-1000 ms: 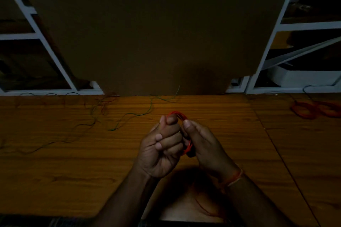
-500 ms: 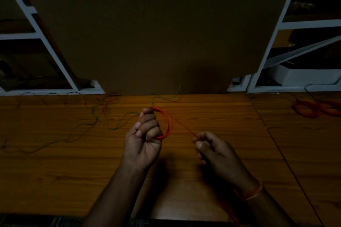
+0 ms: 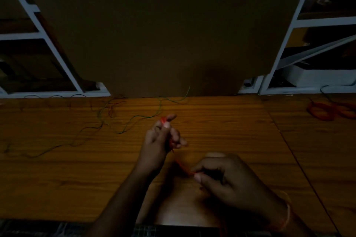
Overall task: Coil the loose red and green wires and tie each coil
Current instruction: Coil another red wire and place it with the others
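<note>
My left hand [image 3: 160, 140] is closed around a small red wire coil [image 3: 163, 120]; only a bit of red shows above the thumb. A taut red wire end [image 3: 182, 166] runs from that hand down to my right hand [image 3: 225, 181], which pinches it between thumb and forefinger, nearer to me. A loose green wire [image 3: 134, 117] snakes across the wooden table [image 3: 77, 169] to the left of my hands, with its end curling up at the back.
Finished red coils [image 3: 325, 110] lie at the table's far right. A dim tangle of thin wires [image 3: 109, 107] sits at the back left. A brown board [image 3: 154, 34] stands behind the table between white shelf frames [image 3: 48, 44].
My hands came apart from the coil; the right hand drew the red wire end out and then down towards me, while the left hand kept the coil and turned slightly.
</note>
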Demonstrator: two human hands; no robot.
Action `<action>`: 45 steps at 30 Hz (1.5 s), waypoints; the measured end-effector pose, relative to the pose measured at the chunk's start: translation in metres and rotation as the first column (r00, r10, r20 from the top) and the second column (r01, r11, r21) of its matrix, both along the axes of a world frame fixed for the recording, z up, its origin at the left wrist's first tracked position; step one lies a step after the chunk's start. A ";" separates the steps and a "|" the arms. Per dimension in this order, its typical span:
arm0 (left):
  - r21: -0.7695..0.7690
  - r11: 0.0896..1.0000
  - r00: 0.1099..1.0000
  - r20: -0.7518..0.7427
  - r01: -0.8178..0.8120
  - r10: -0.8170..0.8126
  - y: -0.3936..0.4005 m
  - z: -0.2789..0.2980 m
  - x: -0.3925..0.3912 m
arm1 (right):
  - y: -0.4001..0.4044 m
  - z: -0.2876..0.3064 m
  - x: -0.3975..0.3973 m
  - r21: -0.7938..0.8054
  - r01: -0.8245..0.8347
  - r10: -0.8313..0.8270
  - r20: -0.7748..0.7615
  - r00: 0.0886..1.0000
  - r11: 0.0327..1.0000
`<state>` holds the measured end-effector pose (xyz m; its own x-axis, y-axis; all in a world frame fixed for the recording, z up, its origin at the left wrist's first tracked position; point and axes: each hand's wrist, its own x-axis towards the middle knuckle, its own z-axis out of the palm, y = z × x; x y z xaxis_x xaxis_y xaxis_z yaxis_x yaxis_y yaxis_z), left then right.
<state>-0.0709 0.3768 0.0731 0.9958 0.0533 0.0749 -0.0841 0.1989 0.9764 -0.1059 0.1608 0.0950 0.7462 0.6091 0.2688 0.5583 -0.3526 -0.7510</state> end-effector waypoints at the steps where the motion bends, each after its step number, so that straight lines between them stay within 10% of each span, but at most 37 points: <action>1: 0.074 0.996 0.998 0.004 0.055 -0.055 -0.004 -0.002 -0.004 | 0.001 0.007 0.001 0.025 0.010 -0.011 0.016 1.000 1.000; 17: 0.022 0.857 0.857 -0.005 0.515 -0.515 -0.014 0.010 -0.017 | 0.000 0.034 0.044 0.155 0.204 -0.222 0.107 0.969 0.967; 26: -0.271 0.789 0.817 -0.017 0.551 -0.576 -0.012 0.011 -0.015 | 0.001 0.009 0.046 0.333 0.233 -0.147 -0.264 0.953 0.914; 33: -0.394 0.814 0.884 -0.005 0.427 -0.467 -0.006 0.015 -0.004 | -0.021 -0.007 0.052 -0.010 0.077 -0.069 -0.562 0.824 0.997; 39: -0.321 0.832 0.875 -0.019 0.452 -0.483 -0.019 0.017 -0.001 | -0.031 -0.005 0.048 -0.397 0.182 -0.302 -0.263 0.916 0.899; 42: -0.217 0.811 0.825 -0.038 0.544 -0.564 -0.033 0.021 -0.008 | -0.060 0.012 0.043 -0.438 -0.104 -0.175 -0.551 0.816 0.893; 45: -0.069 0.804 0.801 -0.070 0.590 -0.594 -0.062 0.025 -0.017 | -0.076 0.016 0.044 -0.685 0.191 -0.396 -0.153 0.905 0.703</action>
